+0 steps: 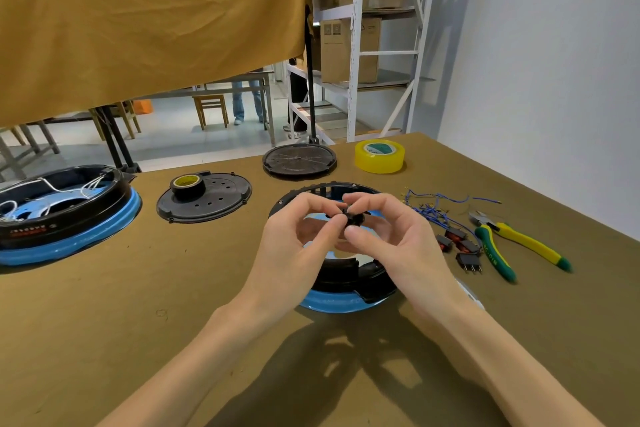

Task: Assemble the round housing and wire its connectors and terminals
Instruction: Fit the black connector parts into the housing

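Observation:
A round black housing with a blue base ring sits on the brown table in front of me, open side up. Both hands hover over it. My left hand and my right hand together pinch a small black part between their fingertips, above the housing's middle. What the part is stays mostly hidden by my fingers. Blue wires with terminals and several small black switches lie just right of the housing.
Yellow-green pliers lie at the right. A yellow tape roll and a black disc sit at the back. A black cover carries a black tape roll. A second wired housing stands at the far left.

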The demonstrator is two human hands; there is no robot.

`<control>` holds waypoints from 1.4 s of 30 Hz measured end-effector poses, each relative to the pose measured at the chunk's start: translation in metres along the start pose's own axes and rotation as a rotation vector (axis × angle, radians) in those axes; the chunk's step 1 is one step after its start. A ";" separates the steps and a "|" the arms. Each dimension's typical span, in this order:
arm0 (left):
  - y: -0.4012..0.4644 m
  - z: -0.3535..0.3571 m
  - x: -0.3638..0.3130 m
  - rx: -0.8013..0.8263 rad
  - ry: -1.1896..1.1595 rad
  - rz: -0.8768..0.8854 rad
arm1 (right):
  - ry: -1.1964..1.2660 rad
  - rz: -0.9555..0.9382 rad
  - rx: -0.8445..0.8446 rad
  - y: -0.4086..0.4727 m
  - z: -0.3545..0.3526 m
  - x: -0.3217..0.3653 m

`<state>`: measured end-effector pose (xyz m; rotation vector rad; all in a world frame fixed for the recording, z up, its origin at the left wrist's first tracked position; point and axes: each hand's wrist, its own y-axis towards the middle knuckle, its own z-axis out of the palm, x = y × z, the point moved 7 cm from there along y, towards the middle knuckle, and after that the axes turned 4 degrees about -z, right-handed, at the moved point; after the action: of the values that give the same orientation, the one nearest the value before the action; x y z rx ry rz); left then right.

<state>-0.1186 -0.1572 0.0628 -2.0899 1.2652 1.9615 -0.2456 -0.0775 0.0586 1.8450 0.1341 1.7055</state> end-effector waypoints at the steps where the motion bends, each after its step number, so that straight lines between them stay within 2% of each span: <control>1: 0.001 0.000 0.000 0.007 -0.032 -0.019 | -0.030 -0.046 0.006 0.000 -0.001 0.004; 4: 0.002 0.002 0.000 0.021 -0.084 -0.069 | -0.081 -0.115 -0.034 0.001 -0.005 0.007; 10: 0.005 -0.003 -0.002 0.017 -0.164 -0.128 | -0.119 -0.116 -0.090 0.003 -0.011 0.005; 13: 0.005 -0.010 -0.001 -0.060 -0.184 -0.142 | -0.089 -0.099 -0.088 0.003 -0.012 0.004; 18: 0.008 -0.025 0.001 -0.130 -0.237 -0.159 | 0.081 0.002 -0.043 0.002 -0.011 0.000; 23: 0.012 -0.021 -0.006 -0.017 -0.067 -0.104 | 0.253 0.106 0.036 0.002 -0.006 -0.005; 26: 0.013 -0.022 -0.007 -0.008 -0.027 -0.082 | 0.346 0.155 0.099 0.002 -0.001 -0.007; 32: 0.014 -0.026 -0.013 -0.022 -0.115 -0.071 | 0.576 0.278 0.242 0.001 0.008 -0.009; 37: 0.012 -0.026 -0.027 -0.055 -0.230 -0.082 | 0.708 0.341 0.264 0.000 0.011 -0.010; 42: 0.006 -0.018 -0.046 0.002 -0.180 0.079 | 0.718 0.338 0.300 -0.001 0.016 -0.008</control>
<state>-0.1018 -0.1460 0.1089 -1.8399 1.3315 2.1227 -0.2317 -0.0859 0.0513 1.4095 0.4031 2.6528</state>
